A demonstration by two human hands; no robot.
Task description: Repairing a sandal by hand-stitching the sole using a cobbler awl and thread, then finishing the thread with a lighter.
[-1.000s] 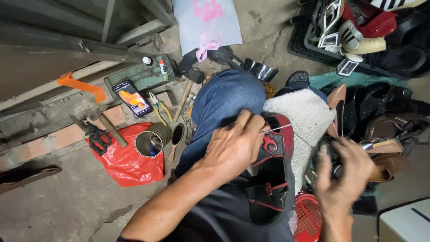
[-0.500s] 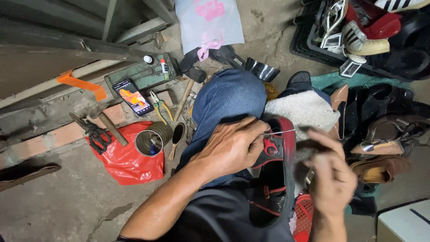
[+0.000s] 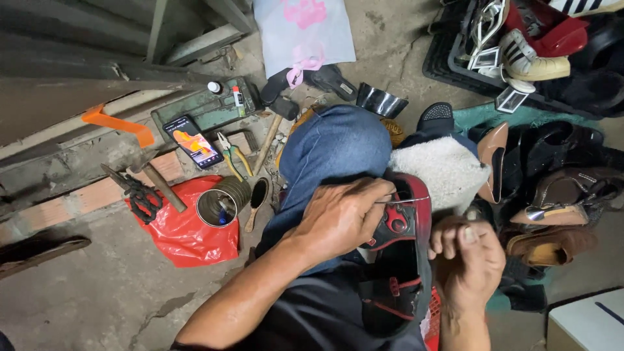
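Note:
A black and red shoe (image 3: 400, 260) lies on my lap, over my blue jeans (image 3: 331, 149). My left hand (image 3: 341, 218) presses on the shoe's upper edge and pinches a thin metal needle (image 3: 406, 201) that points right across the shoe. My right hand (image 3: 468, 257) is closed in a fist at the shoe's right side, fingers curled; what it grips is hidden. A white fleecy pad (image 3: 442, 170) lies under the shoe's far end.
On the floor to the left lie a red plastic bag (image 3: 185, 237), a metal tin (image 3: 218, 207), a hammer (image 3: 162, 187), scissors (image 3: 136, 194), pliers (image 3: 231, 153), a phone (image 3: 194, 143) and a green box (image 3: 208, 107). Several shoes (image 3: 552, 195) pile at the right. A white box (image 3: 585, 322) is at bottom right.
My right hand has come in from the far right toward the shoe and closed into a fist beside it. My left hand has stayed on the shoe with the needle.

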